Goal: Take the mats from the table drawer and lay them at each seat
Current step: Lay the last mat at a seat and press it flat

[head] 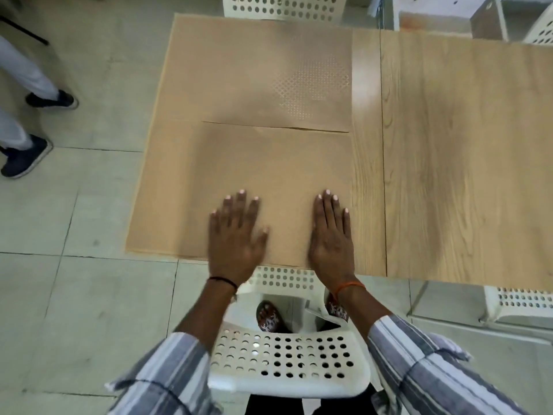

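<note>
— Tan, thin and rectangular: two perforated mats counted on the light wood-grain table [449,145], a near mat [254,175] and a far mat [254,70].

— Lying which way?

— Both flat, long axes running left to right across the left end of the table. Far mat reaching the far edge; near mat reaching the near edge at the seat. Far edge of the near mat seeming to lap slightly over the near edge of the far one along the seam. Left edges right at the table's left edge.

— Hands?

— Two. Left hand [235,235] palm down on the near mat, fingers straight and spread, thumb out to the right. Right hand [330,232] palm down just beside the mat's right edge, fingers straight and close together. Both pressing flat, gripping nothing. Slightly blurred, both.

— Wrists?

— Black thread band on the left, orange one on the right. Grey-and-white striped sleeves below.

— Seats?

— White perforated plastic chairs, four partly seen: a near chair [284,363] under the arms, a far chair [284,7] beyond the far mat, a far-right chair [541,31], a near-right chair [523,304].

— Anything else?

— Two dark shoes [27,157] and pale trouser legs of another person on the tiled floor [74,295], far left.
</note>
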